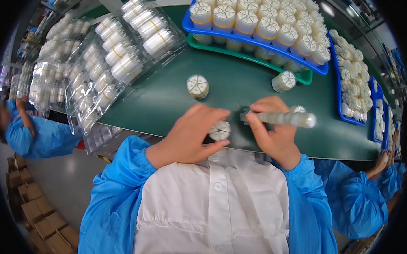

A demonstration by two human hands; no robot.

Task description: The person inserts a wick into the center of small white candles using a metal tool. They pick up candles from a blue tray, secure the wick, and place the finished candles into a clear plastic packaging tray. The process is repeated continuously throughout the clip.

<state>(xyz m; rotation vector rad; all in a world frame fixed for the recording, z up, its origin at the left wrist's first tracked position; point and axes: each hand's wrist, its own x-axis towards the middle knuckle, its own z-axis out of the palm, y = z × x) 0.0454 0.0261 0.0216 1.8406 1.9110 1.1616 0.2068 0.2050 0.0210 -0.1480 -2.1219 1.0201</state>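
On the wearer's side of a blue tray (242, 38), the left hand (190, 134) has thumb and fingers clamped around a round white bundle (220, 130). Also nearer the wearer than the tray, the right hand (278, 137) pinches a blurred pale stick (286, 119).

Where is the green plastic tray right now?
In the head view, the green plastic tray sits right of top centre, beneath a blue plastic tray, beyond the right hand.

This looks like a factory workshop. Workers (46, 135) line a green tabletop (155, 103), trays (242, 36) packed with identical parts (267, 27).
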